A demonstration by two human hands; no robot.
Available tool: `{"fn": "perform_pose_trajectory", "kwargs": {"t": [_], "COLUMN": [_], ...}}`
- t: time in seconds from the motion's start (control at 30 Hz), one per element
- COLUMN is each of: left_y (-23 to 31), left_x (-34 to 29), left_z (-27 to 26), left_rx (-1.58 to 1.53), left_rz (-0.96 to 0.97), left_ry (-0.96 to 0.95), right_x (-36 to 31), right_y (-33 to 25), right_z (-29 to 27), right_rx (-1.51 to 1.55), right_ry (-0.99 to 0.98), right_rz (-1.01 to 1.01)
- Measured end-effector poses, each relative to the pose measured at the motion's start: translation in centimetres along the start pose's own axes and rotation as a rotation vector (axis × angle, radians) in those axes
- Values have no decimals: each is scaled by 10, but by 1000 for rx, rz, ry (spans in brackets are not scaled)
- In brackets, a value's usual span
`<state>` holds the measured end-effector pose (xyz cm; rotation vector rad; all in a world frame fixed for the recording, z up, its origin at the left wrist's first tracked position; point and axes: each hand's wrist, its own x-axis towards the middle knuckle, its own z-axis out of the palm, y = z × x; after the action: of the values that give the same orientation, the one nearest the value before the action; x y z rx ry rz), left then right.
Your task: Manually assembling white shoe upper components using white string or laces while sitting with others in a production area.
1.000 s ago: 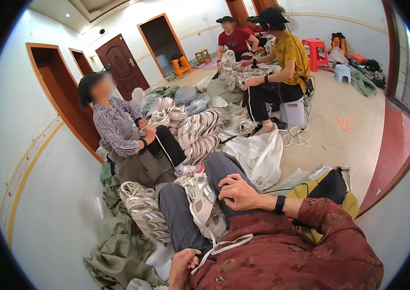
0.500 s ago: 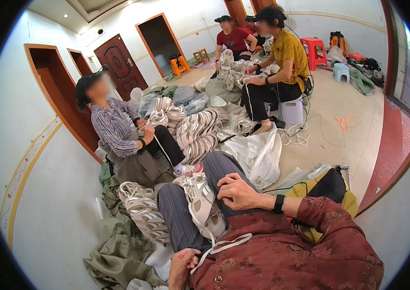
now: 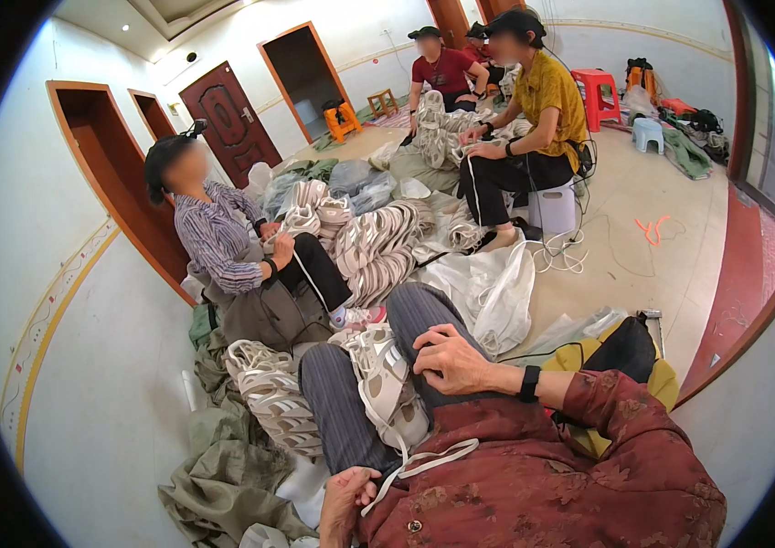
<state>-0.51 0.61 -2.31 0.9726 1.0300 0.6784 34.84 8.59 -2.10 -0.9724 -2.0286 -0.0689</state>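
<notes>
A beige and white sneaker (image 3: 386,379) sits between my thighs. From it a white shoelace (image 3: 438,457) runs loosely over the front of my red patterned jacket, with one strand reaching my left hand. My left hand (image 3: 347,493) is low beside my left hip, its fingers curled closed on the lace; the grip is partly hidden. On my right thigh rests my right hand (image 3: 451,361), fingers loosely bent and apart, nothing seen in them. Close by my left leg is a stack of similar sneakers (image 3: 273,397).
A person in a striped shirt (image 3: 214,224) sits at the left, a person in yellow (image 3: 543,110) ahead. Between them lie piled sneakers (image 3: 374,242) and a white plastic sack (image 3: 488,292). Green cloth (image 3: 228,475) lies at my left, a yellow and black bag (image 3: 621,356) at my right.
Both my hands, the sneaker and the lace stay in place. The whole view has shifted very slightly.
</notes>
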Motion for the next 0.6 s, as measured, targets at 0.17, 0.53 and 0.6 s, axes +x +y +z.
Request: {"fn": "perform_pose_trajectory", "kwargs": {"t": [0.17, 0.53, 0.6], "left_y": [-3, -2, -3], "left_x": [1, 1, 2], "left_z": [-2, -1, -2], "left_rx": [8, 31, 25], "left_rz": [6, -7, -14], "left_ry": [-5, 23, 20], "right_x": [0, 0, 0], "right_y": [0, 1, 1], "right_z": [-1, 1, 1], "right_rx": [2, 2, 0], "right_ry": [-1, -11, -10], "right_rz": [6, 8, 6]}}
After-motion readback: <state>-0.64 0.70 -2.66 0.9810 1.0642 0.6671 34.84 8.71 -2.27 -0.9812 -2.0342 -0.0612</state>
